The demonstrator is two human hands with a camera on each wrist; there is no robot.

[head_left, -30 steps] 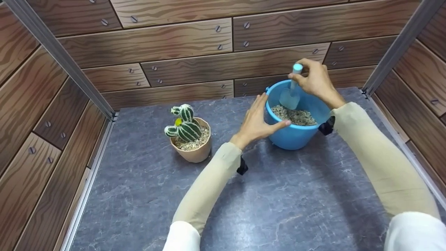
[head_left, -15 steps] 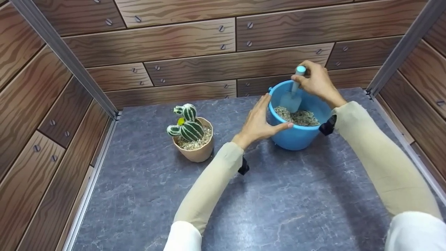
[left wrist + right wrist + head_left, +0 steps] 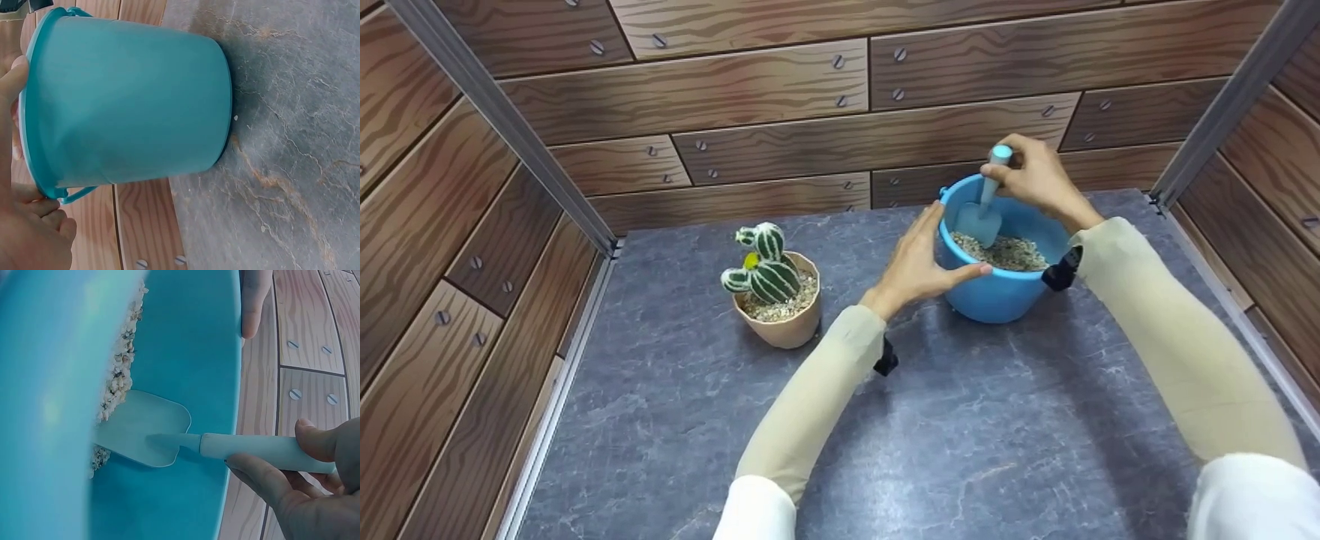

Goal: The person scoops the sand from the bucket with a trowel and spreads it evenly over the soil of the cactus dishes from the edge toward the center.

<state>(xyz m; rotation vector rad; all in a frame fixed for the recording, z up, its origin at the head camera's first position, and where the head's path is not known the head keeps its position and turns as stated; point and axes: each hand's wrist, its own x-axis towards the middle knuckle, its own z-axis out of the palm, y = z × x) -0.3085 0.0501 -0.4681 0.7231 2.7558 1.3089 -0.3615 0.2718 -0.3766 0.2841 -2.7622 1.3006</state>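
A blue bucket stands on the right part of the table, with coarse, gravel-like soil inside. My left hand holds its rim from the left: the thumb lies over the near side, and in the left wrist view the fingers bend at the rim by the handle lug. My right hand grips the handle of a pale blue trowel above the bucket. In the right wrist view the trowel's blade dips into the soil, its tip hidden.
To the left stands a terracotta-coloured pot with a striped cactus, a yellow flower on it and gravel around its base. Wood-patterned walls enclose the grey marbled table at the back and both sides.
The trowel's blade has shifted slightly left inside the bucket, and its handle leans more. My left hand keeps its hold on the rim. The head view has drifted slightly.
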